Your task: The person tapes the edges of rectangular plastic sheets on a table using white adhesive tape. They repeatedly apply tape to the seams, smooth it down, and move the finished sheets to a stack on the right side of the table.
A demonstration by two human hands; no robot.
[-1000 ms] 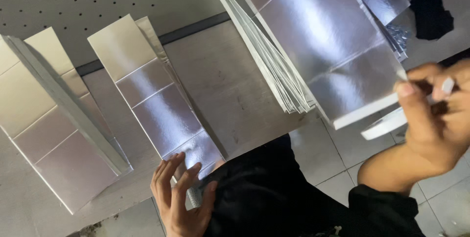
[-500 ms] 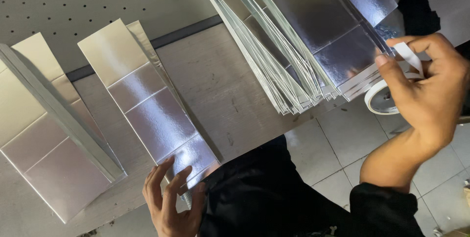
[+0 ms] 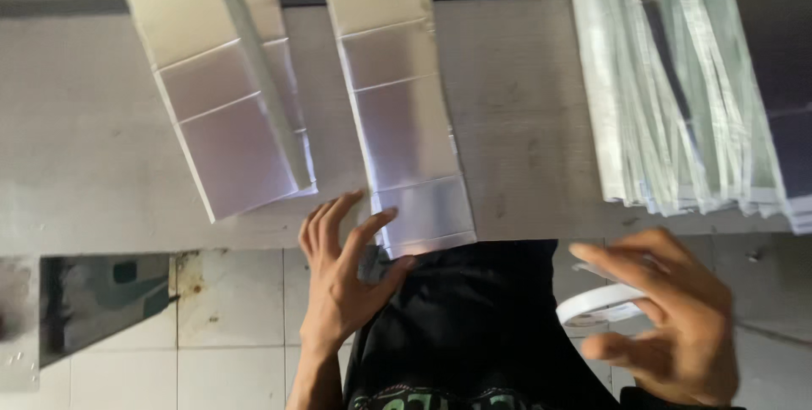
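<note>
A long silver foil-faced strip [image 3: 397,114] with cross creases lies on the grey worktop [image 3: 516,122], and its near end overhangs the table's front edge. My left hand [image 3: 342,270] has its fingers spread, with the fingertips on that near end beside a small crumpled grey bit [image 3: 373,263]. My right hand [image 3: 672,325], blurred, is low at the right over the floor. It holds a white tape roll [image 3: 596,304]. A fanned stack of silver sheets [image 3: 677,80] lies at the right, above that hand.
A second creased silver panel [image 3: 224,97] with a folded edge lies left of the strip. My dark clothing [image 3: 461,325] fills the bottom middle. Pale floor tiles [image 3: 228,325] and a dark slab [image 3: 101,304] show below the table edge at the left.
The view has swung, so the strips now run nearly straight away from me. My right hand has dropped with the tape roll from the sheet stack to below the table edge. My left hand stays on the strip's end.
</note>
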